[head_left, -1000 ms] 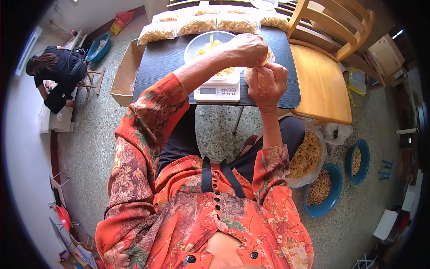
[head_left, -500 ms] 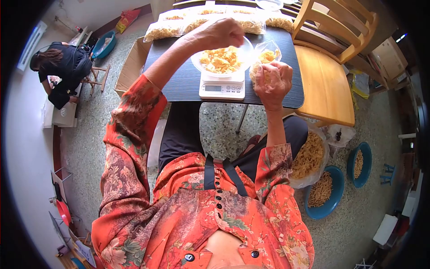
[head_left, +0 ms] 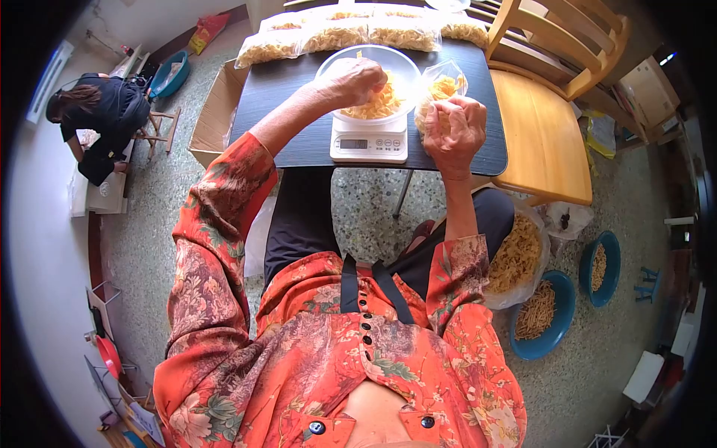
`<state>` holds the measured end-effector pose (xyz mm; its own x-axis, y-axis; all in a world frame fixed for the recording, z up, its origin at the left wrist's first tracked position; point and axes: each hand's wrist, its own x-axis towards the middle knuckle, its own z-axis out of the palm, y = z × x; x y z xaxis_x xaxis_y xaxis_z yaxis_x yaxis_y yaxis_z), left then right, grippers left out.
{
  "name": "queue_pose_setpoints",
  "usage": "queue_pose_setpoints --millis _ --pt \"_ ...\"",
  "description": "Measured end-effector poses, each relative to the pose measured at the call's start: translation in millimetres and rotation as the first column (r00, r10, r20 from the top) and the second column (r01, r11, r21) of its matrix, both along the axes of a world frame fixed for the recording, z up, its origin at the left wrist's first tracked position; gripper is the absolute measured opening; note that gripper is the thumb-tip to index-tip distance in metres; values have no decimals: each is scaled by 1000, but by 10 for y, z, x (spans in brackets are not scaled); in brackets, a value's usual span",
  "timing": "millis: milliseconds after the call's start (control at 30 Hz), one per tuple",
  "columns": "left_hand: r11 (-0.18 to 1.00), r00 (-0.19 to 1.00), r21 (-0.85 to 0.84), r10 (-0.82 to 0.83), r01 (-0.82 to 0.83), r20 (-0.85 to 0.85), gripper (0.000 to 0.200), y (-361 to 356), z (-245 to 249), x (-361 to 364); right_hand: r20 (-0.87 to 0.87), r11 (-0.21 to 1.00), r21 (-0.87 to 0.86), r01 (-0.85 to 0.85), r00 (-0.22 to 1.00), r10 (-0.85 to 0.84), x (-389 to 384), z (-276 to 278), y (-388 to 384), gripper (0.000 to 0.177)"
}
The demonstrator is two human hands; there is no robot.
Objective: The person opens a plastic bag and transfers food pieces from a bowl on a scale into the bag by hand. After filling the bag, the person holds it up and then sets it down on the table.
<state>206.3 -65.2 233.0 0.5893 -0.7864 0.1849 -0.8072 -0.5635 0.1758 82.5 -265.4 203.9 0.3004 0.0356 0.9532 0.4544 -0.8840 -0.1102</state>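
My left hand is over the white bowl, fingers curled down at the pale yellow curled dried pieces inside. Whatever the fingers grip is hidden. The bowl sits on a white kitchen scale, its display lit but too small to read. To the right of the scale, my right hand is closed on a clear plastic bag. The bag stands upright on the dark table, its top open, with similar yellow pieces inside.
Filled clear bags line the table's far edge. A wooden chair stands at the right, a cardboard box at the left. Blue basins and a large bag of yellow pieces are on the floor. Another person sits bent over at far left.
My left hand has moved down and to the left, from above the bowl's right side to the pieces in it. My right hand stays on the bag, nearly unmoved.
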Motion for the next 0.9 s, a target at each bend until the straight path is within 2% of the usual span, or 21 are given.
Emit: queue_pose_setpoints --millis 33,67,233,300,367,433,500,567,600,633,700,767,833,867,900 --pt "997 997 66 55 -51 -53 17 -10 44 -33 4 1000 -3 5 1000 -5 4 -2 0 13" --pt "999 999 22 30 -29 -40 9 1 7 -8 9 1000 -7 8 1000 -8 7 -5 3 13" --pt "1000 1000 -23 2 -2 -21 2 32 47 16 5 1000 -2 1 1000 -1 8 -8 6 14" --pt "988 1000 -154 7 -9 -14 4 84 121 11 5 1000 2 2 1000 -2 13 -10 -2 14" --pt "961 994 -275 -10 -21 -110 8 150 214 -1 13 1000 -2 -1 1000 1 20 -21 -11 14" --pt "927 960 -353 29 -131 -280 10 198 337 -28 9 1000 0 4 1000 -4 26 -33 -13 13" --pt "898 947 -418 -3 -139 -323 15 274 277 66 10 1000 0 7 1000 -7 30 -34 -11 13" --pt "831 836 -463 4 -308 -549 20 320 316 65 12 1000 9 -2 1000 2 35 -34 -8 13" --pt "783 786 -521 -68 -340 -615 22 336 276 77 15 1000 10 -1 1000 0 36 -34 -9 13" --pt "784 788 -522 -70 -336 -612 22 349 246 99 11 1000 11 -1 1000 0 33 -36 -9 13" --pt "685 646 -572 -192 -451 -739 22 366 204 156 11 1000 11 1 1000 -1 29 -35 -2 13" --pt "642 608 -590 -234 -490 -759 20 363 140 203 5 1000 20 -8 1000 8 33 -38 3 13" --pt "500 489 -607 -360 -617 -794 23 349 131 204 8 1000 16 -4 1000 3 32 -33 -1 13" --pt "501 490 -608 -360 -616 -794 23 363 139 212 9 1000 11 -1 1000 1 31 -31 0 13" --pt "595 533 -572 -265 -565 -803 20 388 163 215 10 1000 12 0 1000 0 31 -28 3 13"
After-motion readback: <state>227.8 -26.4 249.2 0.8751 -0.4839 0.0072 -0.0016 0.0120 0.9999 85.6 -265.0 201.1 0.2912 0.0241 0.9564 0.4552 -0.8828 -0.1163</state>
